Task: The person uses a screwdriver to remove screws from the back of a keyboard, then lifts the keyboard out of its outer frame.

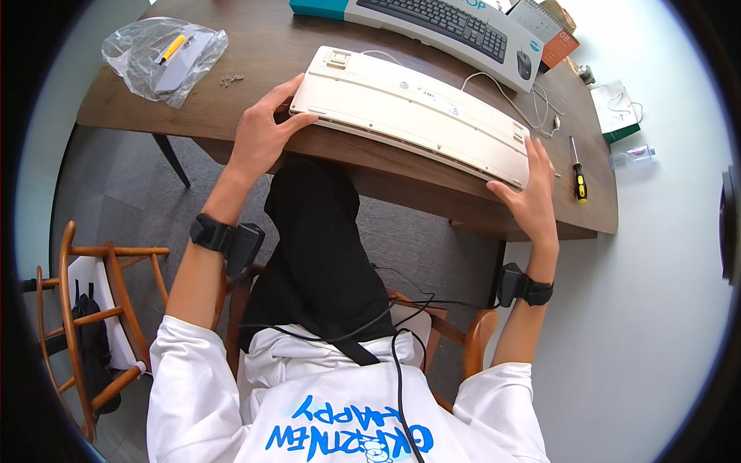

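Off-white kbd (409, 116) belly-up, approx. midway: some undoing prob. done, shell not yet apart

Biggest first: dark brown table (255, 35), wood-grain top, runs under both hands' fingers. Beyond the fingers, a long cardboard box (440, 35), white w/ teal end, glossy print. Between the two hands' fingers, the kbd itself: smooth plastic, long slim slab, label (441, 100) mid-back. Left hand (266, 127) is clamped on its left end, thumb on near edge; right hand (532, 197) grips the right end likewise. Dark slit betw. the thumbs suggests the halves are loosened; parting them looks like what's left. Left of the left fingers, a crinkly clear plastic bag (120, 58). Thin pale cable (532, 116) loops just beyond the right fingers. Screwdriver (580, 181), yellow-black handle & slim metal shaft, lies right of them, unheld. Yellow cutter (171, 49) is w/ the bag. Smallest: metal bits (231, 79) near left fingertips, maybe screws, too tiny to be sure.
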A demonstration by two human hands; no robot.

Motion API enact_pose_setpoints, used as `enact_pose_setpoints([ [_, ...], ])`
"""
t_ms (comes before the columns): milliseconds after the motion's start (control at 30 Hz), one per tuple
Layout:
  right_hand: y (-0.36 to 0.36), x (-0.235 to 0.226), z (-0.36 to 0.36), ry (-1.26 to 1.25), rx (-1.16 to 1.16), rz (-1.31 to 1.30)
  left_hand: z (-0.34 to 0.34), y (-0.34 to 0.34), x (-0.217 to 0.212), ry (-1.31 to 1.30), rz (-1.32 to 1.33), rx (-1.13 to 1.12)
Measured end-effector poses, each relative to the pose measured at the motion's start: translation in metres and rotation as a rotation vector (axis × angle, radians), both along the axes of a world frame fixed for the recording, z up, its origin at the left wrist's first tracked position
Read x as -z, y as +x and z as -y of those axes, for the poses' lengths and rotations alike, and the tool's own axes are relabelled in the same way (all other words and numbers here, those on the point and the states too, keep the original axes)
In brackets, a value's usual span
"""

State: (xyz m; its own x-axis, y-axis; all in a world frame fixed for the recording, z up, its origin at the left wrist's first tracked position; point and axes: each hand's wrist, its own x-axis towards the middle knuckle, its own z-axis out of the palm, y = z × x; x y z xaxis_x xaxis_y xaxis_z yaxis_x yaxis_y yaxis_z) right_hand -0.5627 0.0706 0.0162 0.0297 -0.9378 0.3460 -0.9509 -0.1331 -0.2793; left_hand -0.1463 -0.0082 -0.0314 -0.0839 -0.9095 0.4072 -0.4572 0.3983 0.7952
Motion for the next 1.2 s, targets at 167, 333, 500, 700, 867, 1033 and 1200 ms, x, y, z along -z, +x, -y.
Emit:
enact_pose_setpoints([
  [167, 0.053, -0.036, 0.047, 0.065, -0.336, -0.040, 0.002, -0.001, 0.000, 0.033, -0.059, 0.005],
  [333, 0.118, -0.028, 0.116, 0.206, -0.527, -0.127, -0.001, 0.002, 0.001, 0.032, -0.035, 0.004],
  [500, 0.161, -0.026, 0.141, 0.395, -0.602, -0.263, -0.002, 0.002, 0.001, -0.044, 0.035, -0.030],
  [700, 0.175, -0.025, 0.147, 0.436, -0.612, -0.359, -0.004, 0.000, 0.000, -0.122, 0.152, -0.091],
  [867, 0.181, -0.028, 0.143, 0.403, -0.632, -0.365, -0.005, 0.001, 0.001, -0.082, 0.165, -0.120],
  [1033, 0.177, -0.025, 0.144, 0.325, -0.674, -0.306, -0.003, 0.000, 0.005, -0.128, 0.156, -0.120],
  [1200, 0.175, -0.024, 0.142, 0.313, -0.690, -0.252, -0.003, 0.001, 0.004, -0.121, 0.205, -0.104],
])
